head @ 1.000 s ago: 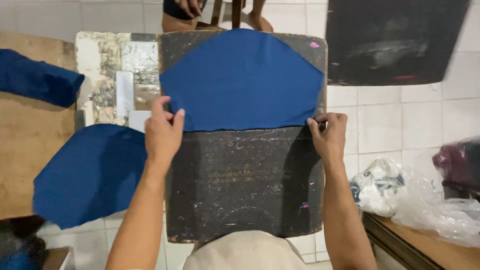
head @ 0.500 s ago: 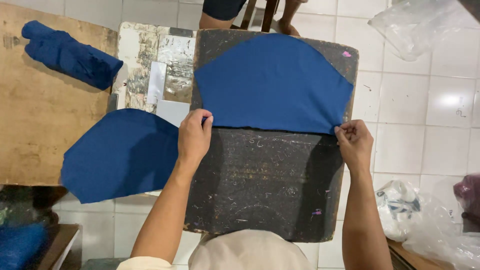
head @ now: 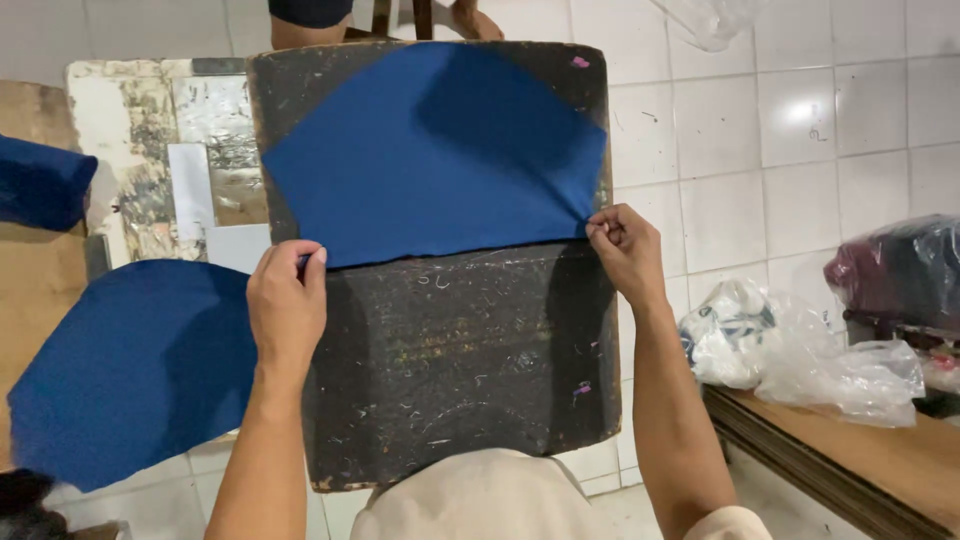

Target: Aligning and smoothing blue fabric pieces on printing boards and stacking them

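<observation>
A blue fabric piece (head: 430,160) with a curved top lies on the far half of a dark, scratched board (head: 460,370). My left hand (head: 287,305) pinches the fabric's near left corner against the board. At the near right corner, my right hand (head: 625,250) pinches the cloth between thumb and fingers. The fabric's straight near edge runs between my two hands.
A second blue fabric piece (head: 130,370) lies to the left, over a wooden table (head: 40,270). A folded blue cloth (head: 40,185) sits at far left. Plastic bags (head: 800,345) rest on a bench at right. Another person's legs (head: 310,20) stand beyond the board.
The view has shifted; my hands keep their hold on the fabric's near corners, and the cloth stays spread on the board.
</observation>
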